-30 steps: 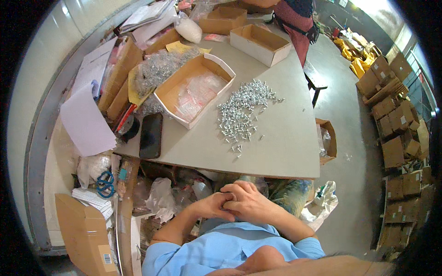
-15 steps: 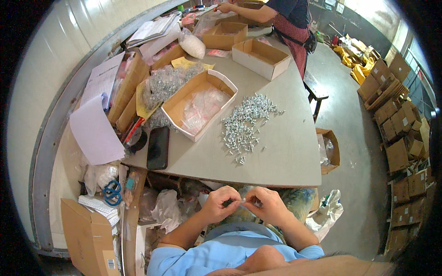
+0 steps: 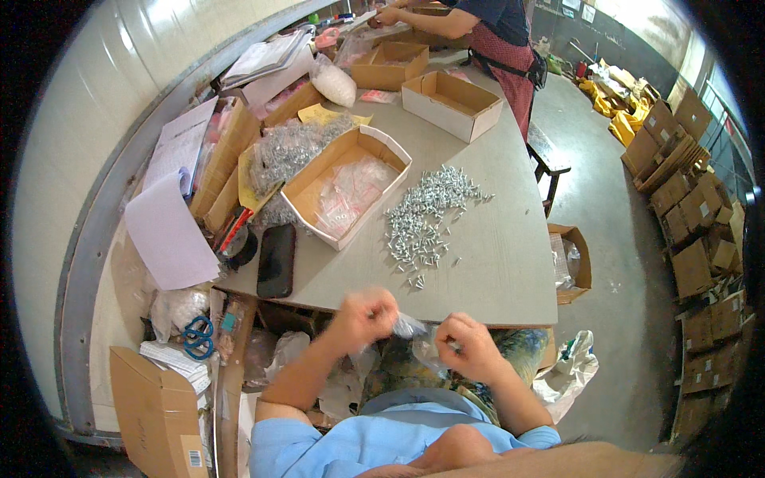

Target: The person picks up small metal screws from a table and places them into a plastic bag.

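Note:
My left hand [image 3: 365, 320], smeared by motion, is closed at the table's front edge. From its fingertips sticks out a small clear plastic bag [image 3: 409, 325] with something greyish in it, too blurred to make out. My right hand [image 3: 472, 347] is closed to its right, over my lap. Clear plastic [image 3: 429, 354], apparently another bag, hangs at its fingers. Beyond the hands, a loose pile of small silvery screws [image 3: 430, 211] lies on the table [image 3: 486, 271]. Left of the pile, an open cardboard box [image 3: 296, 195] with white outer walls holds flat clear bags [image 3: 351, 187].
A black phone [image 3: 276, 261] lies near the table's left front edge. Filled clear bags [image 3: 291, 151], papers [image 3: 171, 239] and boxes crowd the left side. Another open box [image 3: 453, 111] stands farther back. A person in a checked apron [image 3: 504, 76] works at the far end.
My hands have parted from their meeting point. The left hand moved forward and left to the table edge with the small bag; the right shifted slightly right.

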Available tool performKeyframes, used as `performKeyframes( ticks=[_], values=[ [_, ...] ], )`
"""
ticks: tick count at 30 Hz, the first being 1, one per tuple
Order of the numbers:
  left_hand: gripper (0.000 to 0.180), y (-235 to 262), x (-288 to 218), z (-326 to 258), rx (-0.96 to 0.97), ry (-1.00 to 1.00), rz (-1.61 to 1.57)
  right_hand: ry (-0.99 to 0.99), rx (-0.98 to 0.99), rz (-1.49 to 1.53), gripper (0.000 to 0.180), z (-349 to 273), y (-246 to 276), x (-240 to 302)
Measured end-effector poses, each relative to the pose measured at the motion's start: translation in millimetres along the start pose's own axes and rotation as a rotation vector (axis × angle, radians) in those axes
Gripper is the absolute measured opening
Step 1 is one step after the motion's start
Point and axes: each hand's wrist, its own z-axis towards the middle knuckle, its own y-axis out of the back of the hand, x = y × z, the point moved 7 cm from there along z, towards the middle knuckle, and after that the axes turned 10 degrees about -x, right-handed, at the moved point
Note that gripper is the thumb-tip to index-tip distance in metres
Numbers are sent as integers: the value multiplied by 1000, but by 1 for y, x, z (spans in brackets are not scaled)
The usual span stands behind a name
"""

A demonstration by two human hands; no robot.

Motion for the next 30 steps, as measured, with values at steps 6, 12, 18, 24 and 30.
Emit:
performKeyframes(
  ticks=[6,12,18,24,30],
  values=[
    [14,149,-35,101,-909,-309,297,-192,-272,-95,8,-4,20,-51],
    [24,112,52,193,-363,-84,789,-131,-326,-122,9,-4,25,-56],
    [20,85,92,206,-44,4,928,-162,-307,-130,8,-7,26,-60],
    [14,128,92,197,-346,131,245,-150,-284,-115,8,-3,27,-57],
    [18,127,52,144,-498,-79,266,-221,-206,-183,15,11,27,-69]
  ],
)
